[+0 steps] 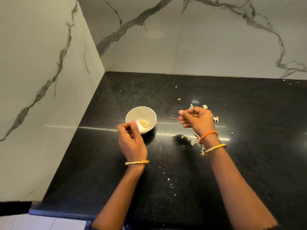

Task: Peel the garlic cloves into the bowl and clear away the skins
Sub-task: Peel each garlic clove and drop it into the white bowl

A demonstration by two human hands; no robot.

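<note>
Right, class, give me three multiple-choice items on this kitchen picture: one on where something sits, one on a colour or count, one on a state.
1. Where do most of the garlic skins lie?
A. Inside the bowl
B. On the counter around the right hand
C. On the wall

2. What colour is the bowl?
A. White
B. Red
C. Black

3. What state are the garlic cloves in the bowl in?
A. Chopped fine
B. Peeled and whole
C. Charred black

Answers:
1 B, the pale scraps are scattered on the black counter beside and behind the right hand.
2 A, it is white against the dark counter, just beyond the left hand.
3 B, they are smooth, pale yellow whole cloves with no skin visible.
</note>
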